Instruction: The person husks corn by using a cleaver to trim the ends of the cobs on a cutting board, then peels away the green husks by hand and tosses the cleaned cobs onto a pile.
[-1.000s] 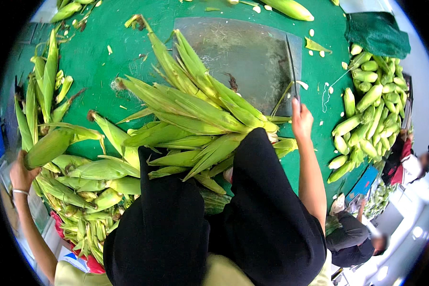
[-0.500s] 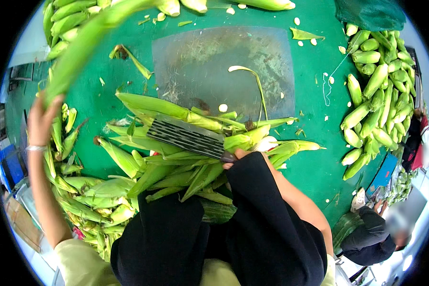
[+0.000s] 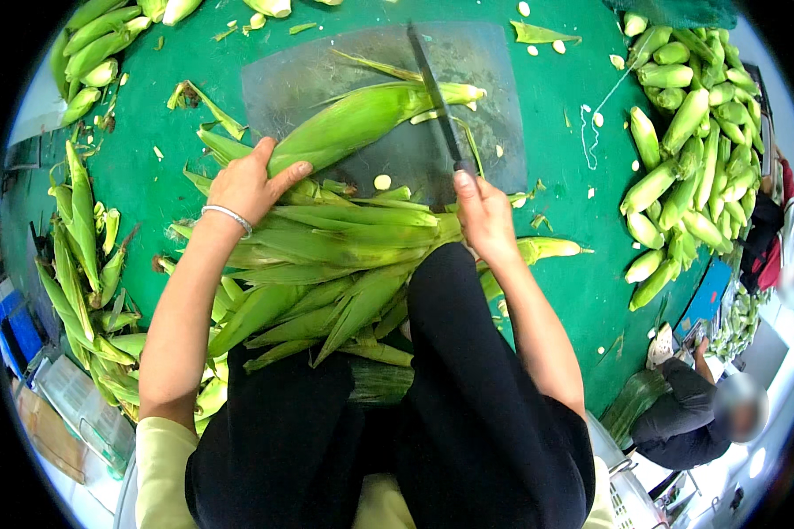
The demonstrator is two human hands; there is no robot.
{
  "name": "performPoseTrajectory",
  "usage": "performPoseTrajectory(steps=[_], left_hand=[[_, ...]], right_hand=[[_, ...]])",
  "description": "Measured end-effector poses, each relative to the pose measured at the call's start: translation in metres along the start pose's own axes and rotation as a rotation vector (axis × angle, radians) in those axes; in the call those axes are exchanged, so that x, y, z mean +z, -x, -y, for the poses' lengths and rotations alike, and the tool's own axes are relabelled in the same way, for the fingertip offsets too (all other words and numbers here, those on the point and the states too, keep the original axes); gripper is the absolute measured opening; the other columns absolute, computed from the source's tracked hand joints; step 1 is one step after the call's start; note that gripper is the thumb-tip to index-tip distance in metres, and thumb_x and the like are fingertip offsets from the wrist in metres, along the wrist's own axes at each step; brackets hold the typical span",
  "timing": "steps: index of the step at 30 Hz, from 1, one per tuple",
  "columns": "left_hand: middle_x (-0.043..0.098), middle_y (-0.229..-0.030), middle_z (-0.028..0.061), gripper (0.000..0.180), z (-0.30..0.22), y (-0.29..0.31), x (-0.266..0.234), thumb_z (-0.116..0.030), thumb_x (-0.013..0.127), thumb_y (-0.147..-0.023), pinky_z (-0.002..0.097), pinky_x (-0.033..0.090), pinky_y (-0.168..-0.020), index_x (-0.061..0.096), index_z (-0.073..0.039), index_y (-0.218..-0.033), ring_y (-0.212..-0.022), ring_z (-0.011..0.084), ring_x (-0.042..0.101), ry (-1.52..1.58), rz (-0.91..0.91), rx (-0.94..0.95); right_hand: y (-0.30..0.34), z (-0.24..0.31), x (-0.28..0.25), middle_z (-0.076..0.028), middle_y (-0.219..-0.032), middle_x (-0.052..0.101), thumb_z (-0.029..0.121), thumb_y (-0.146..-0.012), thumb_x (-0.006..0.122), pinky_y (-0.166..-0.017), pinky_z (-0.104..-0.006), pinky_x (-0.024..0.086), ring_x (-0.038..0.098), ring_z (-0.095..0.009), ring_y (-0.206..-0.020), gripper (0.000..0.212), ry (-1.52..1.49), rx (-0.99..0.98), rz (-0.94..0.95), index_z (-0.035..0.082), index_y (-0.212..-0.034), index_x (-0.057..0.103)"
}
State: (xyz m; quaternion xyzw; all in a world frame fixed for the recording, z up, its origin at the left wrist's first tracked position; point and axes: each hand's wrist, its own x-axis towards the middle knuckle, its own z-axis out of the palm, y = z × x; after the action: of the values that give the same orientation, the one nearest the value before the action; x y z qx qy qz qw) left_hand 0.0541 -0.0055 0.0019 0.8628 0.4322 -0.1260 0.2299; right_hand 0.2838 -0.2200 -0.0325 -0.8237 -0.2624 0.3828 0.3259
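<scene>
Left fingers [image 3: 288, 178] on corn [image 3: 348, 130] (right fingers [image 3: 468, 189]: knife [image 3: 441, 108])

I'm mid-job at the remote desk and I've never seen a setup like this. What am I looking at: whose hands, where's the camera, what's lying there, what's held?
There's no robot here: these are a person's bare hands. The camera is worn on their head and looks down, so picture left is their left; its fisheye lens bends straight edges. Their black-clad legs fill the bottom.

The left hand grips a green ear of corn over a greyish mat. The right hand holds a knife, its blade across the ear's far end; contact isn't clear.

On the green surface, leafy husks lie nearest the legs, with a pile of ears at right.
</scene>
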Motion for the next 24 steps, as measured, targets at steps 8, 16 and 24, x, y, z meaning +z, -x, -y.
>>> performPoseTrajectory(steps=[8, 16, 24], left_hand=[[0.06, -0.072, 0.0229, 0.068, 0.004, 0.002, -0.004, -0.058, 0.055, -0.076, 0.0455, 0.047, -0.062, 0.049, -0.001, -0.112, -0.072, 0.0393, 0.059, -0.093, 0.022, -0.036], [0.061, -0.078, 0.0166, 0.061, 0.012, 0.025, 0.012, -0.055, 0.051, -0.081, 0.0345, 0.046, -0.051, 0.05, -0.002, -0.111, -0.068, 0.022, 0.059, 0.539, 0.239, -0.289], [0.054, -0.058, 0.0055, 0.06, 0.03, 0.039, -0.006, -0.059, 0.038, -0.086, 0.0183, 0.028, -0.028, 0.051, -0.005, -0.109, -0.033, 0.0072, 0.041, 1.202, 0.773, -0.443]], right_hand=[[0.015, 0.088, -0.032, -0.005, -0.054, 0.049, 0.046, -0.088, 0.046, -0.042, -0.027, 0.036, 0.045, -0.012, -0.044, 0.047, -0.553, -0.362, -0.129, 0.007, -0.063, 0.051], [-0.021, -0.016, 0.028, -0.011, -0.051, 0.05, 0.052, -0.088, 0.041, -0.05, -0.0351, 0.041, 0.053, -0.022, -0.048, 0.059, -0.131, 0.044, 0.04, 0.0, -0.061, 0.05], [0.029, -0.019, 0.019, -0.01, -0.051, 0.049, 0.047, -0.09, 0.042, -0.049, -0.0333, 0.04, 0.05, -0.021, -0.046, 0.054, -0.108, 0.106, -0.022, -0.001, -0.067, 0.051]])
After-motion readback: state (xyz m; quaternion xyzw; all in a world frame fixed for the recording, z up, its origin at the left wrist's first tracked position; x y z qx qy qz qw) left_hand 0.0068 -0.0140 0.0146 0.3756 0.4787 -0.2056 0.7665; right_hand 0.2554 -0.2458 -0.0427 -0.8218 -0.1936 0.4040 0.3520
